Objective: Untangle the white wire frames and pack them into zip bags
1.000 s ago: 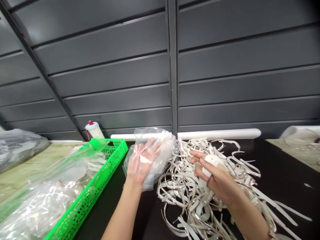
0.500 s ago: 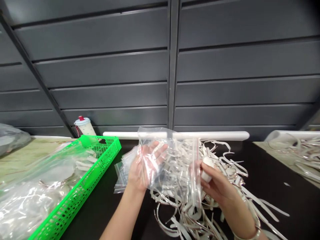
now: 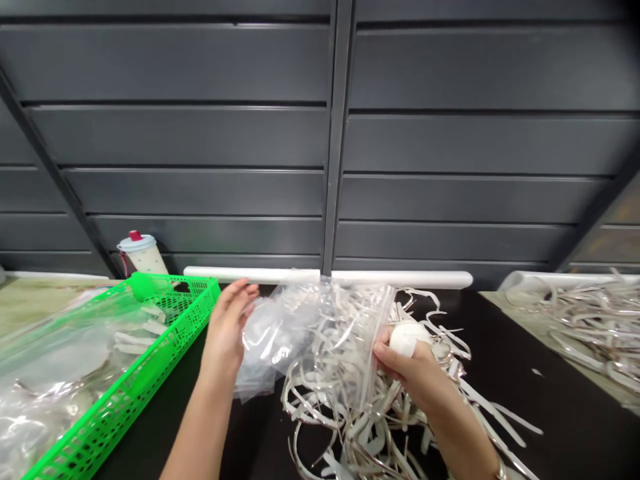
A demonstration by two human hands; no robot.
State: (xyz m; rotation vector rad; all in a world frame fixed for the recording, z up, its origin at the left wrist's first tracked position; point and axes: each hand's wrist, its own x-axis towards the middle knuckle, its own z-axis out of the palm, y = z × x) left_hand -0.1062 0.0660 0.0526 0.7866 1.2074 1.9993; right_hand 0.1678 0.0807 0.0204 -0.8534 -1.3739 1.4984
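My right hand [image 3: 407, 363] pinches the zip edge of a clear plastic zip bag [image 3: 345, 333] and also has a small white rounded bundle [image 3: 406, 335] against its fingers. I cannot make out what the bundle is. The bag spreads to the left, over a heap of white and brownish flat strips [image 3: 370, 440]. My left hand [image 3: 227, 327] is raised left of the bag, apart from it, fingers loosely bent with nothing in them. Below the bag's left end lies a stack of more clear bags [image 3: 257, 380].
A green plastic basket [image 3: 165, 360] at the left holds a large clear bag of white strips [image 3: 135, 343]. Behind it stands a cup with a red-topped lid [image 3: 143, 253]. White tubes [image 3: 400, 279] run along the grey wall. More strips [image 3: 595, 327] lie at the far right.
My left hand has come out from the bag and moved left. The bag, still in my right hand, has sunk flatter over the strips. The view has shifted slightly.
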